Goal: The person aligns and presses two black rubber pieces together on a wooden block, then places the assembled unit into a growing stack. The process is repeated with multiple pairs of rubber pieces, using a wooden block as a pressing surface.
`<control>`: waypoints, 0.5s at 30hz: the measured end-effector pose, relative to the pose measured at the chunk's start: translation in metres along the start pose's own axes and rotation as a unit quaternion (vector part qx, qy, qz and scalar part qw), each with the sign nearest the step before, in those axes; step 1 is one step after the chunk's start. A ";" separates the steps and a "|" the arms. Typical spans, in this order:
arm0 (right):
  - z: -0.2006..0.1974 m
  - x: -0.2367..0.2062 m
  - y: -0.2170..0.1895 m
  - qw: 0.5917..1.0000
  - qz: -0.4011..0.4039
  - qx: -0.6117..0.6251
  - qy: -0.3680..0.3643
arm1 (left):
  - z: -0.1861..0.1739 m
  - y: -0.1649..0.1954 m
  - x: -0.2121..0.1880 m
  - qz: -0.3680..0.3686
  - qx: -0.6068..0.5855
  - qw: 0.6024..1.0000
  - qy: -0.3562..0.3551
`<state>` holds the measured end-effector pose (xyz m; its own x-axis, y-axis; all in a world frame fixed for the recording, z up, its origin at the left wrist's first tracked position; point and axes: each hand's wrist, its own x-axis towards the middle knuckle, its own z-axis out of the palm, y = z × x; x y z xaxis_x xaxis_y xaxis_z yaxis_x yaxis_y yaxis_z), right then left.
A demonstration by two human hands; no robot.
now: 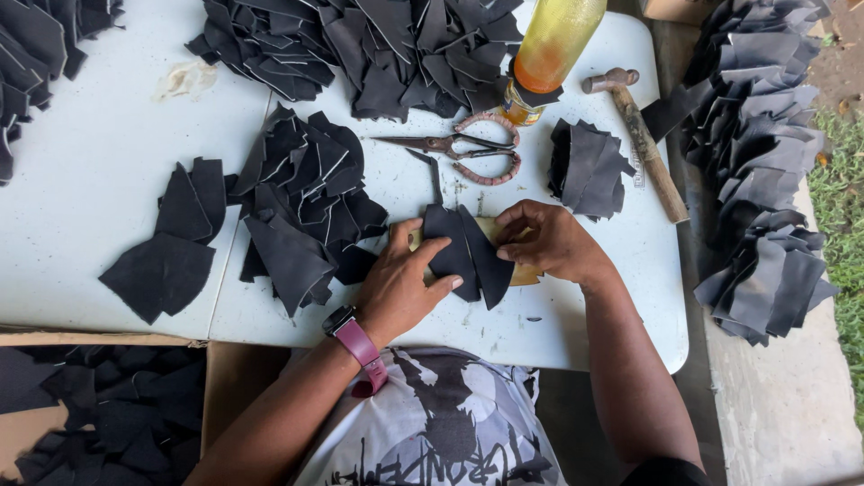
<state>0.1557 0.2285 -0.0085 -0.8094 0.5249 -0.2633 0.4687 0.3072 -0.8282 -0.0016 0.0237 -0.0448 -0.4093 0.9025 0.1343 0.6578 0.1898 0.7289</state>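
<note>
Printed grey shirt [450,423] fills the near edge, with two bare forearms reaching away from it onto the white table [108,180]. That table carries heaps of black leather offcuts — too many to count — with the biggest pile [387,45] at the far edge, a second mound [306,202] left of the hands, and a small stack [589,169] to the right. More dark scraps lie in a cardboard box [99,405] at near left. One wooden-handled hammer [641,135] lies at far right, head away, handle slanting near-right. One yellow bottle [549,54] stands just beyond one pair of scissors [459,148], whose blades point left.

Two black pieces [468,254] sit at the near middle of the table on a pale board [525,273], long axes running near to far, their pointed ends spreading toward the person. Left hand [400,283], a pink-strapped watch [353,335] at its wrist, lies flat with its grip unclenched, fingers pressing the left piece. Right hand [549,238] pinches the right piece's upper edge between curled fingertips.
</note>
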 end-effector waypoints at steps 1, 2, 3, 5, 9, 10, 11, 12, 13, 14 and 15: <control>0.000 0.000 0.001 1.000 -0.015 -0.010 0.001 | 0.000 0.000 0.000 -0.001 0.000 1.000 -0.001; 0.000 0.000 0.001 1.000 -0.018 -0.009 -0.001 | -0.001 0.000 0.000 -0.001 0.000 1.000 -0.003; 0.000 0.000 0.002 1.000 -0.022 -0.007 -0.003 | -0.001 0.001 -0.001 -0.002 0.000 1.000 -0.004; 0.001 -0.001 0.002 1.000 -0.023 -0.012 -0.005 | -0.001 0.001 -0.001 0.000 0.000 1.000 -0.005; 0.001 -0.004 -0.003 0.999 -0.018 -0.032 -0.001 | -0.002 0.003 0.000 -0.026 -0.003 0.999 -0.026; 0.001 -0.005 -0.004 0.999 -0.017 -0.035 0.000 | -0.002 0.003 0.000 -0.024 -0.004 0.999 -0.025; 0.002 -0.006 -0.005 0.999 -0.011 -0.034 0.002 | -0.003 0.003 0.000 -0.021 -0.004 0.999 -0.024; 0.003 -0.007 -0.006 0.999 -0.004 -0.034 0.003 | -0.004 0.003 0.001 -0.018 -0.005 1.000 -0.023; 0.004 -0.007 -0.007 0.999 0.002 -0.033 0.006 | -0.006 0.002 0.001 -0.009 -0.010 0.999 -0.029; 0.005 -0.008 -0.007 0.999 0.016 -0.032 0.008 | -0.008 0.002 0.001 0.001 -0.015 0.999 -0.035; 0.007 -0.009 -0.008 0.999 0.030 -0.030 0.010 | -0.010 0.001 0.002 0.011 -0.019 0.999 -0.041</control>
<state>0.1569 0.2160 -0.0033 -0.7720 0.5597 -0.3013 0.5375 0.3219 -0.7794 -0.0084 0.0215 -0.0372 -0.3414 0.9350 0.0961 0.6404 0.1565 0.7519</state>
